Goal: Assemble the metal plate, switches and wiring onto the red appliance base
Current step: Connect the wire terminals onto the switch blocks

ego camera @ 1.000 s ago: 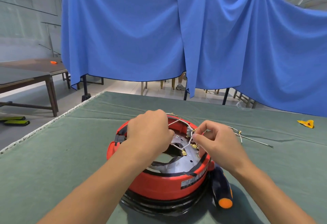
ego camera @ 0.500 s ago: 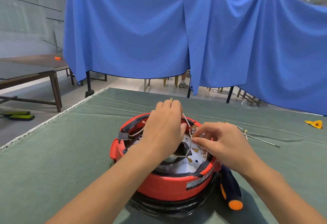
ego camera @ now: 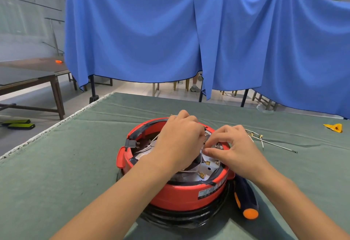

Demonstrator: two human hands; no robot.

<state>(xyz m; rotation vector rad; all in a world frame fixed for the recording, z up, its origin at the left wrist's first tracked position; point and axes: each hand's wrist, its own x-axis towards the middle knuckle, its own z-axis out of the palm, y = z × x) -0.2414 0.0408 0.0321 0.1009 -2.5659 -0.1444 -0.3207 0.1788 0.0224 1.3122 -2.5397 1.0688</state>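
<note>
Left hand (ego camera: 180, 141): fingers curled over base (ego camera: 176, 196), contents hidden, grip unclear.
Right hand (ego camera: 234, 150): at 3 o'clock, pinching wire (ego camera: 201, 151).
Risk: tugging could unseat a terminal.

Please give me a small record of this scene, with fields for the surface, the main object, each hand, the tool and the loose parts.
surface: green cloth on the table
main object: red appliance base, open, metal plate inside
left hand: over the base, fingers curled; what it holds is hidden
right hand: pinches a white wire
tool: screwdriver, right of the base
loose parts: spare wires on the cloth, yellow piece far right
</note>
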